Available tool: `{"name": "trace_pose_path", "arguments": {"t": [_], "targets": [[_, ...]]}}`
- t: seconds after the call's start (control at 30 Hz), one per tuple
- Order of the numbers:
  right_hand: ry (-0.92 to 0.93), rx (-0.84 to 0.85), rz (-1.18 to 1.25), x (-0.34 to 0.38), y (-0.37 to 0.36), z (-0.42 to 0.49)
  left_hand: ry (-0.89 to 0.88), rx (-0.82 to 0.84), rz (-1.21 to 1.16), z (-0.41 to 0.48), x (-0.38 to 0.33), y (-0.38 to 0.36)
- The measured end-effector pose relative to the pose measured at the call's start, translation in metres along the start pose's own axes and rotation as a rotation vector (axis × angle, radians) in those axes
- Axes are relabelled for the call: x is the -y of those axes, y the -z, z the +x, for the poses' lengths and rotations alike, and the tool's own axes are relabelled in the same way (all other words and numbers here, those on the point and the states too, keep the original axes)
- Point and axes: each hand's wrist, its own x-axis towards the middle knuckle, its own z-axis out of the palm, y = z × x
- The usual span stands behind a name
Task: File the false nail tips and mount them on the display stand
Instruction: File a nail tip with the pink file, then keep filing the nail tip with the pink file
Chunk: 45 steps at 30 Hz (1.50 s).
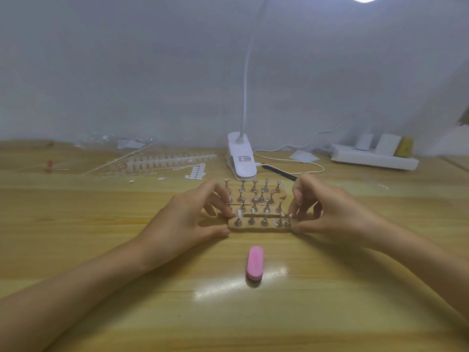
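Nearest you, a pink buffer block lies on the tabletop, just short of the display stand. Your left hand pinches the left end of its front strip between thumb and fingers, and your right hand pinches the right end. A clear false nail tip sits on the leftmost peg, just beside your left fingertips. A clip lamp stands beyond.

Bare left hand and bare right hand, slender, with long fingers and short, plain-looking nails. Left forearm and right forearm equally uncovered, smooth, broadening toward the frame's lower corners. Seen only from fingertips to forearm.
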Motion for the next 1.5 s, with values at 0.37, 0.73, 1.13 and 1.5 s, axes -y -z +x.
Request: {"name": "trace_pose_path", "arguments": {"t": [0.37, 0.73, 1.13, 1.5], "targets": [[-0.002, -0.184, 0.024, 0.0, -0.014, 0.01, 0.021, -0.041, -0.036, 0.009, 0.006, -0.001], [-0.163, 0.286, -0.097, -0.004, 0.077, -0.008, 0.009, 0.044, -0.019, 0.008, 0.008, 0.01], [-0.274, 0.293, -0.269, -0.023, 0.063, -0.012, -0.043, 0.071, -0.092, 0.006, 0.005, 0.01], [0.05, 0.013, 0.105, 0.033, 0.059, -0.01, -0.364, -0.178, -0.012, -0.003, -0.038, -0.002]]}}
